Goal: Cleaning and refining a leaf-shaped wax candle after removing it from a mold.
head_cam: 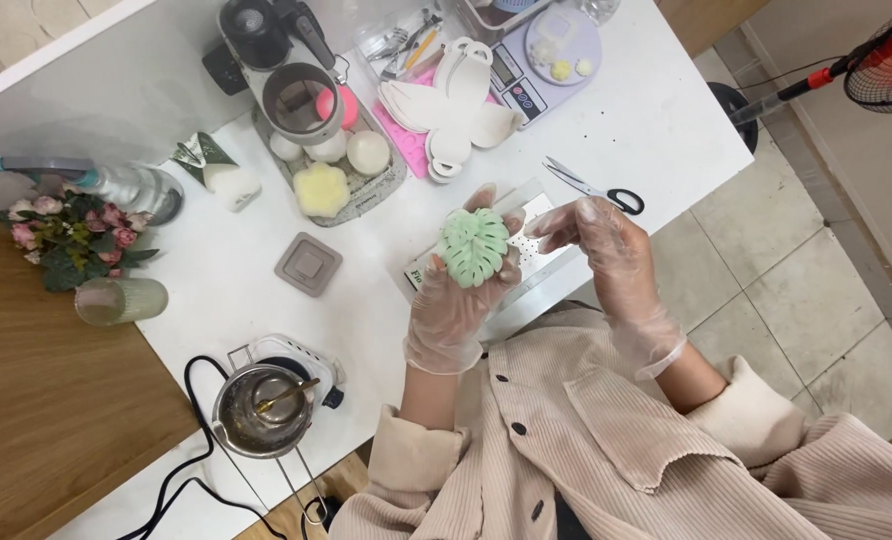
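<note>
My left hand (pixel 453 305), in a clear plastic glove, holds a pale green leaf-shaped piece (pixel 474 246) upright above the table, fingers behind and around it. To the right my right hand (pixel 611 262), gloved too, hovers with its fingers bent and apart, the fingertips close to the leaf's right edge; whether they touch it is unclear. Under both hands lies a flat silvery box (pixel 534 222) on the white table (pixel 216 290).
Black-handled scissors (pixel 596 188) lie beyond my right hand. Behind are white moulds (pixel 456 110), a scale (pixel 541 55), a tray of wax shapes (pixel 331 170). A grey square mould (pixel 308 264), a metal pot on a heater (pixel 261 408), flowers (pixel 71 235) and a glass (pixel 121 300) stand left.
</note>
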